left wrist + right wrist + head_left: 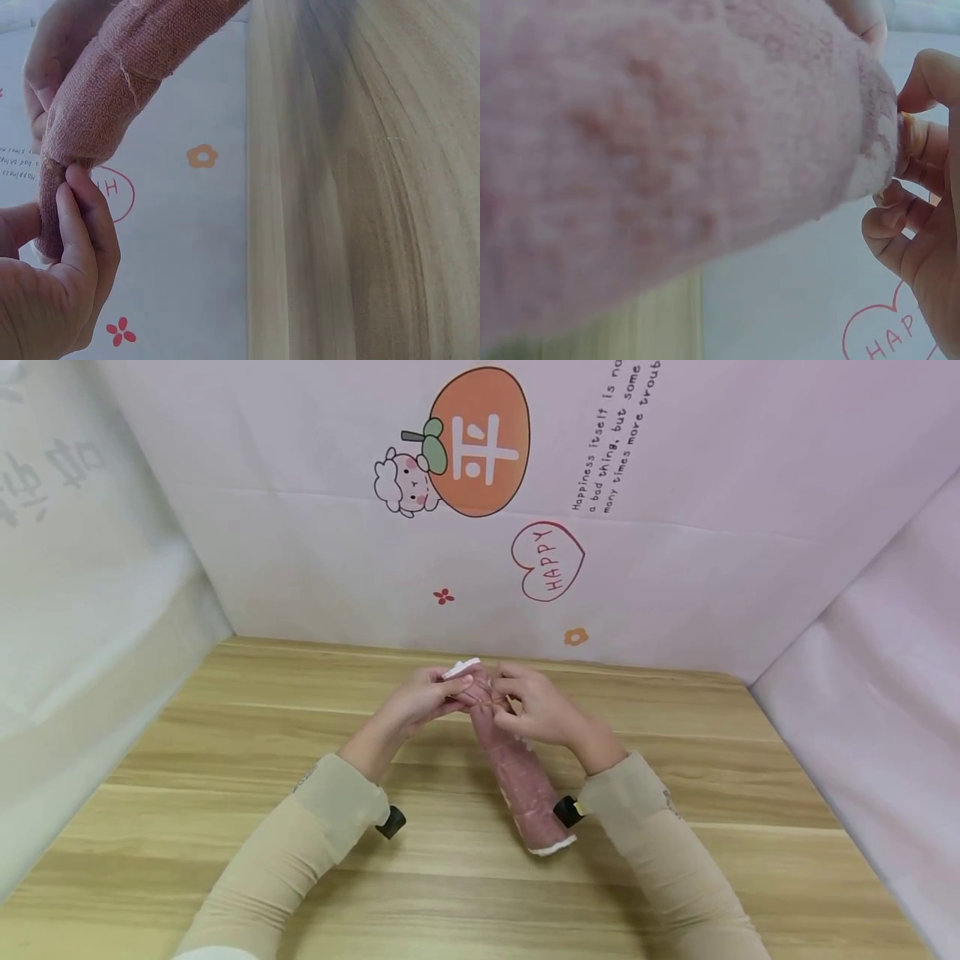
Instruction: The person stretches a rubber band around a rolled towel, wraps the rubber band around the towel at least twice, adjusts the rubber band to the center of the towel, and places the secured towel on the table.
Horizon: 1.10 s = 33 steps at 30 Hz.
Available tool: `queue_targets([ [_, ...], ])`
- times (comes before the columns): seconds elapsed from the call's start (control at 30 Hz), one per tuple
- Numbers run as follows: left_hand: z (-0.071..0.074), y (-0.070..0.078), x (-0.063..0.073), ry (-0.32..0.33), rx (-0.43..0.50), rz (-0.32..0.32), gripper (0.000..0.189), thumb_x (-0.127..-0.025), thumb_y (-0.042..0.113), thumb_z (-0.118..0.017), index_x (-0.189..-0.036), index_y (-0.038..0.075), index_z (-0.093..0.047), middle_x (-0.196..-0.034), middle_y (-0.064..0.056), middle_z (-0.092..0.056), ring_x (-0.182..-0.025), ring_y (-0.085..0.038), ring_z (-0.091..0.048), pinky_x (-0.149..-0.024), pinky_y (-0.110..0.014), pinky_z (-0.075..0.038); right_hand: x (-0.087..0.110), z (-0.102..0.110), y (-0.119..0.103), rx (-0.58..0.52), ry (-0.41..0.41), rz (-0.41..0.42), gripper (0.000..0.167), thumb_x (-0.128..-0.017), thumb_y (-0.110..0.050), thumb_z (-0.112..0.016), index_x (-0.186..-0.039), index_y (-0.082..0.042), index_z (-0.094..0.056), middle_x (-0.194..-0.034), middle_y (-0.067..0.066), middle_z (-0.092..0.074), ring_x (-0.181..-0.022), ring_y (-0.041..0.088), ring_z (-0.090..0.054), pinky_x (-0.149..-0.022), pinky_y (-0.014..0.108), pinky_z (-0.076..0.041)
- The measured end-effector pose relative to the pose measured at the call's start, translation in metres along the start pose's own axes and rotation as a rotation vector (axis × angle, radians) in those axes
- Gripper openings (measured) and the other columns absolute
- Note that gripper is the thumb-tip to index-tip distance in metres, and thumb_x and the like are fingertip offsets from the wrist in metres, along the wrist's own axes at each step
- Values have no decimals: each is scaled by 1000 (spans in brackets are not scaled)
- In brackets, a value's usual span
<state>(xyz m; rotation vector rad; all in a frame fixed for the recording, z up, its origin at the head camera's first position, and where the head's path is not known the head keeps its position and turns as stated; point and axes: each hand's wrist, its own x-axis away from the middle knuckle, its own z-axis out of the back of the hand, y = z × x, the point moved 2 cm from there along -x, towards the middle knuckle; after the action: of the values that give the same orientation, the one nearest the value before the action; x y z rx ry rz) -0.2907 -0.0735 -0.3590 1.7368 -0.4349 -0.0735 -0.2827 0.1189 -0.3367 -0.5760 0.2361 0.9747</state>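
Observation:
A rolled pink towel with white ends slants above the table, its long part hanging down toward the right forearm. My left hand grips the towel near its upper end, thumb on top and fingers beneath. Close beside it, my right hand pinches at the narrowed neck of the towel with curled fingers. In the left wrist view the towel bends where the left fingertips press it. The right wrist view shows a small yellowish strip at the right fingers; what it is cannot be told.
The wood-grain table spreads beneath both arms. A white printed cloth hangs behind it, with pale cloth walls at left and right. Small black cameras sit on both wrists; the right one is near the towel's lower end.

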Motion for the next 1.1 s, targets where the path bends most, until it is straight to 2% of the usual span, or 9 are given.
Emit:
queue_targets([
  [0.13,1,-2,-1,32,-9,4,30,-107,2,-52,-128,-20,-52,-99,-11,-62,-74,-7,-65,-74,-17,-57,6,0,-1,3,-16,-38,7,-83,-9,-58,-77,-13,-58,-89,1,-52,-78,18,-50,-66,31,-45],
  [0.23,2,-4,-1,48,5,-1,33,-107,3,-52,-130,-20,-51,-101,-13,-61,-73,-7,-65,-73,-17,-57,10,-1,-1,-9,-18,-57,7,-86,-8,-58,-81,-11,-61,-93,1,-53,-80,15,-51,-67,33,-48],
  [0.37,3,-4,-1,68,19,-13,37,-107,3,-52,-135,-20,-48,-105,-14,-62,-74,-7,-65,-73,-18,-57,12,-3,-3,-15,-5,-49,7,-86,-6,-58,-82,-10,-62,-95,2,-55,-81,15,-53,-67,35,-50],
  [0.57,5,-2,0,91,-7,-8,37,-107,7,-53,-133,-19,-51,-106,-13,-63,-75,-7,-66,-74,-17,-57,14,-6,-6,11,7,-27,6,-86,-6,-60,-82,-10,-62,-93,2,-53,-75,23,-55,-64,29,-46],
  [0.73,7,-1,-1,112,-15,-17,38,-107,8,-54,-134,-19,-52,-107,-12,-64,-77,-6,-65,-75,-17,-57,16,-8,-9,42,3,2,6,-86,-5,-63,-83,-10,-64,-89,0,-51,-70,13,-52,-60,24,-46],
  [0.93,9,-3,-3,142,-10,-31,37,-107,9,-55,-131,-20,-54,-98,-8,-63,-76,-6,-64,-74,-17,-57,16,-10,-12,54,6,30,10,-87,-6,-72,-81,-9,-64,-86,-1,-50,-67,8,-49,-56,22,-46],
  [1.1,7,-2,-4,134,11,-25,34,-107,10,-55,-126,-18,-56,-96,-6,-63,-77,-6,-63,-74,-17,-56,14,-10,-12,35,-10,-24,19,-91,-10,-79,-83,-9,-61,-87,-1,-50,-70,9,-50,-59,22,-48],
])
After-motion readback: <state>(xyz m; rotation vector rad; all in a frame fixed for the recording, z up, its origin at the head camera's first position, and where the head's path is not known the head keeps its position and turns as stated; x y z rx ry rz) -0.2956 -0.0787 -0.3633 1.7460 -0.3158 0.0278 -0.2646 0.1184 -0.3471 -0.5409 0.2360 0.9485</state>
